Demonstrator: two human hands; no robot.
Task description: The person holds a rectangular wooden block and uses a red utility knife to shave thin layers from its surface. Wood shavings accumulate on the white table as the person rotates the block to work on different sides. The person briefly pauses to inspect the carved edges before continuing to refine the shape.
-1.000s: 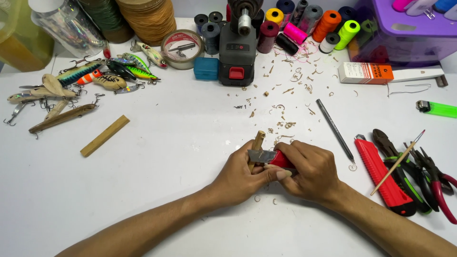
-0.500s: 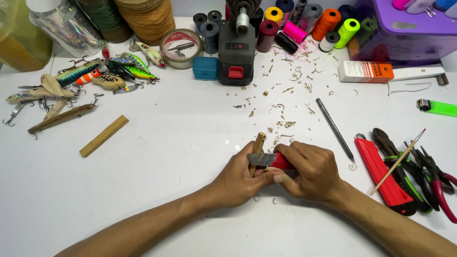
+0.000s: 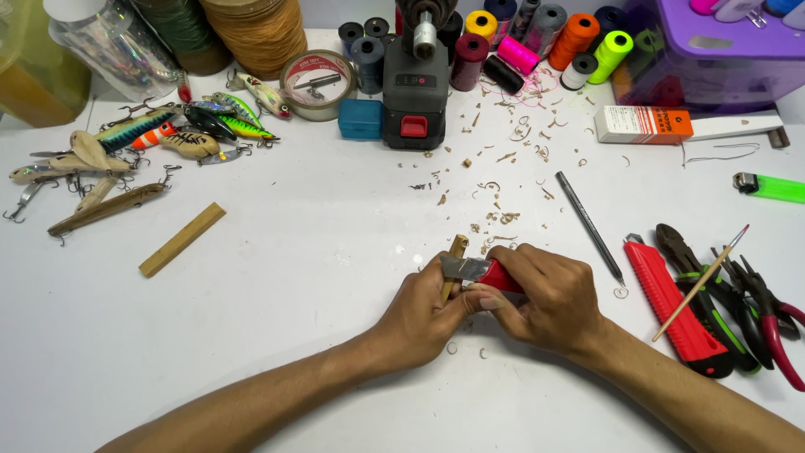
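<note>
Wood stick [image 3: 456,248]: small, tan, upright-tilted, clasped in left hand [image 3: 428,315].
Knife [image 3: 484,272]: red-handled, blade laid across stick, gripped by right hand [image 3: 558,298].

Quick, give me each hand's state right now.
Left hand: closed on the small wooden piece.
Right hand: closed on the red-handled knife, blade against the wood.

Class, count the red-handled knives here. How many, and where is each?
2. One red knife is held in the right hand, blade against a wooden stick in the left hand. The other red cutter lies at right, beside the pliers. None seems hidden.
</note>
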